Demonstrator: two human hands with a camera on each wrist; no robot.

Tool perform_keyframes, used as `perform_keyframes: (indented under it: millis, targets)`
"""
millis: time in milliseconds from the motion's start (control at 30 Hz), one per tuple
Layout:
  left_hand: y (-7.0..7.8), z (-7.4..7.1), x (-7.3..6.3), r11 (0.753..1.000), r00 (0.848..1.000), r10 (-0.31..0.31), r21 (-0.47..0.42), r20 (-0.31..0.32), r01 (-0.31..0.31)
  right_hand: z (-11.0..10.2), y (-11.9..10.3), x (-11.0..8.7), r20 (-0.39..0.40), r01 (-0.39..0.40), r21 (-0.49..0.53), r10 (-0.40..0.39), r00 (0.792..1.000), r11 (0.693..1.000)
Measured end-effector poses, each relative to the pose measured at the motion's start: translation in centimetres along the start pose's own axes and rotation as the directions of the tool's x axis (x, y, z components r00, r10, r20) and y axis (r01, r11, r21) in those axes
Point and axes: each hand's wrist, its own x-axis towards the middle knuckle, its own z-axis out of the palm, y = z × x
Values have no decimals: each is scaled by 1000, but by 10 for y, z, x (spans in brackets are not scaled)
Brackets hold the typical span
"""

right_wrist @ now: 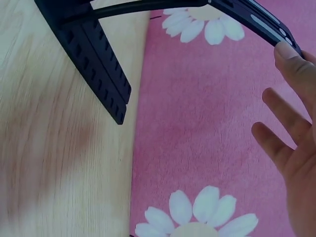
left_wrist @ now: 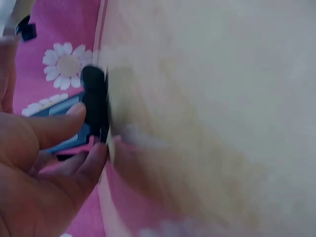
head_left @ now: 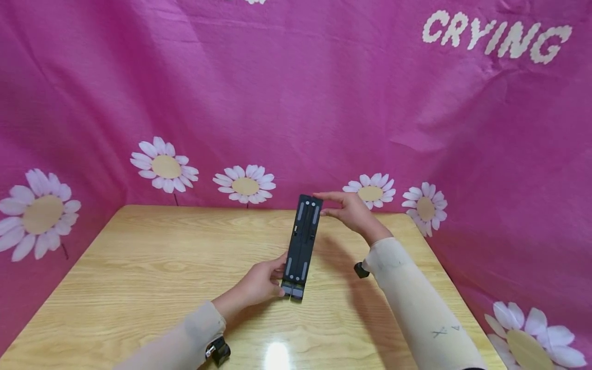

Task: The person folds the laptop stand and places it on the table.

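A black folding laptop stand with grey pads stands tilted over the table, partly unfolded. Its notched base shows in the right wrist view, joined by a thin strut to the raised upper panel. My left hand holds the stand's lower end; in the left wrist view its thumb and fingers pinch a dark end piece close to the tabletop. At the top end, my right hand pinches the panel between thumb and index finger, with other fingers spread away from it.
The wooden table extends around the stand. A pink cloth with printed daisies hangs behind and at both sides. Small black cameras sit at the left wrist and right wrist.
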Motion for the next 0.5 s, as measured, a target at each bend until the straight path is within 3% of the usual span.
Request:
perform_keyframes:
  millis: [100, 267, 400, 500]
  targets:
    - [-1, -5, 2, 1000, 1000, -20, 6, 20, 19, -4, -2, 0, 25, 7, -1, -7, 1000, 1000]
    - [0, -3, 0, 996, 996, -84, 11, -8, 84, -12, -12, 3, 159, 19, 6, -19, 987, 1000]
    - [1, 4, -1, 996, 997, -58, 60, -42, 61, -16, -17, 4, 253, 20, -12, -16, 967, 1000]
    - [0, 7, -1, 994, 998, -28, 100, -54, 34, -16, -18, 2, 267, 20, -59, -3, 964, 998]
